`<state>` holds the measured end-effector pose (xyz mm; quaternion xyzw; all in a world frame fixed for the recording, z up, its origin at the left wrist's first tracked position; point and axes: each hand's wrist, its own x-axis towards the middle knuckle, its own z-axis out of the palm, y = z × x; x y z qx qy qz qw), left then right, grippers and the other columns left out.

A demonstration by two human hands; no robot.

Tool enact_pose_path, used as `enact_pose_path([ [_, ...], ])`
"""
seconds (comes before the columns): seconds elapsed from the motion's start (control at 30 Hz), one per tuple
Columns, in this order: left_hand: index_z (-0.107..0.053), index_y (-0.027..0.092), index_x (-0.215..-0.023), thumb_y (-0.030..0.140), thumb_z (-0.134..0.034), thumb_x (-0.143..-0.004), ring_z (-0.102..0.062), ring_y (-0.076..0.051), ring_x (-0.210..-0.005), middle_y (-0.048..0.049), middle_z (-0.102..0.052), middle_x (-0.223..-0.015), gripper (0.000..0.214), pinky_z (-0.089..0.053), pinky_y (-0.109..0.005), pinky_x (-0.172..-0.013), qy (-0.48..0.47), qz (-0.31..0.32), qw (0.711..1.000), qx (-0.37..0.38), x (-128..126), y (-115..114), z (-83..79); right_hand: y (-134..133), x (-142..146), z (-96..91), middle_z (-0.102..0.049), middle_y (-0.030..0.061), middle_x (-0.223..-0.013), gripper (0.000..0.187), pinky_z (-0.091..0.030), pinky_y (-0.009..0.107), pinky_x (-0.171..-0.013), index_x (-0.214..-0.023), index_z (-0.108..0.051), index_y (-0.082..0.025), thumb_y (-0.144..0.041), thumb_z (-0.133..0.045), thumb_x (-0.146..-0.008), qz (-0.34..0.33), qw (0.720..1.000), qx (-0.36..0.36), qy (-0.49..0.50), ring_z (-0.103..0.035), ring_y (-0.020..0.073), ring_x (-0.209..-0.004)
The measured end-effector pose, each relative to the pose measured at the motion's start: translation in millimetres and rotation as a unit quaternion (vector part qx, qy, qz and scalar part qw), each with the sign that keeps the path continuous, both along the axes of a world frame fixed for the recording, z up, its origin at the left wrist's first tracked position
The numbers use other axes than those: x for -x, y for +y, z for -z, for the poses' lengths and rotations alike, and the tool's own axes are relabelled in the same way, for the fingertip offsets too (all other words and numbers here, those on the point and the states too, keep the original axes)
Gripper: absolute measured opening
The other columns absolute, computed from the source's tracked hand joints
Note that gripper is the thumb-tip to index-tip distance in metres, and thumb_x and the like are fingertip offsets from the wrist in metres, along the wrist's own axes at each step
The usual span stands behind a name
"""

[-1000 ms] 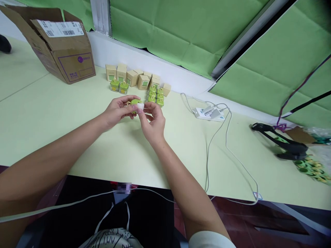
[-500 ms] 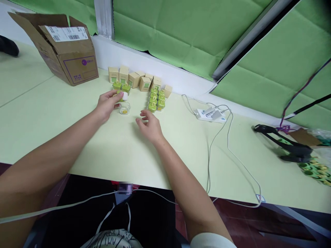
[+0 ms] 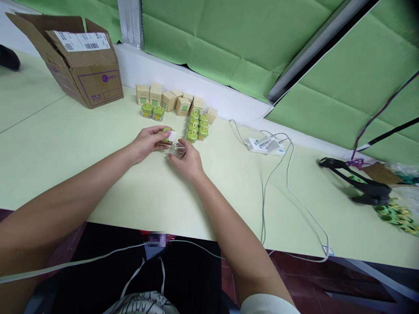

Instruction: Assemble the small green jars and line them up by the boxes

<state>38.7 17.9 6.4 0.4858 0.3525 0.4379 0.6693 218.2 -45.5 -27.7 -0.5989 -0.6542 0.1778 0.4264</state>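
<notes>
My left hand [image 3: 149,144] pinches a green lid [image 3: 169,135] whose white inner side faces right. Just below that lid, a small clear glass jar [image 3: 176,150] is held in my right hand [image 3: 190,160], thumb and fingers around its side. Lid and jar are apart. Beyond my left hand stand two lidded jars with green tops [image 3: 152,112]. A double row of similar green-lidded jars [image 3: 197,126] stands behind my right hand.
Small tan cartons [image 3: 175,101] line the wall. A large open cardboard box [image 3: 94,78] stands at the back left. Right of the jars lie a white power strip [image 3: 265,146] and loose cables. Farther right are a black stand-like object [image 3: 360,183] and green-yellow pieces [image 3: 397,216].
My left hand has moved right and nearer with the lid. My right hand has closed on the glass jar, which has shifted right and tilted. Both hands are now close together.
</notes>
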Motion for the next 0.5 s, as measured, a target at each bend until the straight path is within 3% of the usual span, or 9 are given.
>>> enact_pose_path([
  [0.13, -0.079, 0.018, -0.109, 0.045, -0.102, -0.06, -0.073, -0.017, -0.083, -0.0067, -0.078, -0.101, 0.061, -0.062, -0.031, -0.079, 0.037, -0.066, 0.992, -0.1, -2, -2, -2.5, 2, -6, -2.4, -0.077, 0.0105, -0.12, 0.058, -0.062, 0.044, -0.088, -0.128, -0.059, -0.025, -0.035, -0.082, -0.076, 0.034, 0.999, -0.022, 0.028, -0.074, 0.0244, -0.095],
  [0.27, -0.079, 0.016, -0.114, 0.045, -0.101, -0.06, -0.069, -0.018, -0.084, -0.0064, -0.076, -0.098, 0.065, -0.059, -0.031, -0.08, 0.097, -0.106, 0.966, -0.217, -8, -11, -1.8, 2, -7, -4.4, -0.076, 0.0102, -0.113, 0.051, -0.06, 0.049, -0.096, -0.119, -0.06, -0.022, -0.033, -0.082, -0.075, 0.063, 0.996, -0.055, -0.016, -0.07, 0.0278, -0.099],
  [0.5, -0.081, 0.018, -0.109, 0.051, -0.098, -0.066, -0.067, -0.018, -0.083, -0.0065, -0.075, -0.095, 0.057, -0.057, -0.032, -0.082, 0.109, -0.098, 0.965, -0.219, -11, -15, 5.5, 1, -5, -1.2, -0.07, 0.0127, -0.119, 0.047, -0.056, 0.053, -0.104, -0.121, -0.06, -0.022, -0.027, -0.078, -0.077, 0.072, 0.989, -0.116, -0.062, -0.064, 0.0322, -0.113],
])
